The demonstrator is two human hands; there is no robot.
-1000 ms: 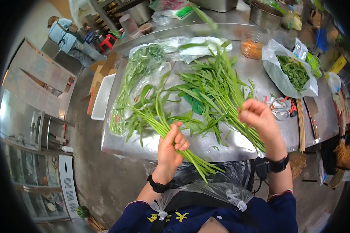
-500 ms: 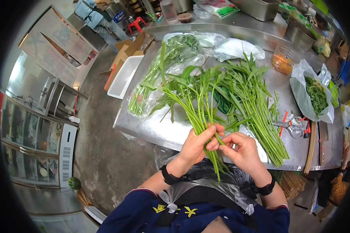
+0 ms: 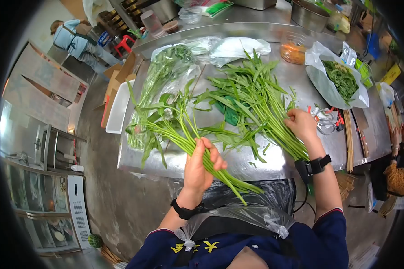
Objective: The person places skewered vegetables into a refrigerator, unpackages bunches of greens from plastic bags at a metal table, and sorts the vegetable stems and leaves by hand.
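Note:
My left hand (image 3: pixel 198 169) is closed around a bunch of long green water spinach stems (image 3: pixel 173 133). Their leafy ends point up and left, and the cut ends hang over the table's front edge. A larger water spinach pile (image 3: pixel 267 117) lies on the steel table (image 3: pixel 274 162), leaves away from me. At the right side of that pile is my right hand (image 3: pixel 302 125), its fingers curled together by the stems. Whatever its fingertips hold is hidden. Scissors (image 3: pixel 326 127) with red parts nearby lie to the right of this hand.
Bagged greens (image 3: pixel 164 76) lie at the table's left, beside a white plastic bag (image 3: pixel 239 50). On the right are an orange-filled tub (image 3: pixel 293 51), an open bag of leaves (image 3: pixel 341 80), and a knife (image 3: pixel 361 139). A co-worker (image 3: pixel 83 45) stands at the far left.
My right hand has left the held bunch and moved right to the pile. My left hand has shifted left with the stems. The view has turned, and the table appears farther left.

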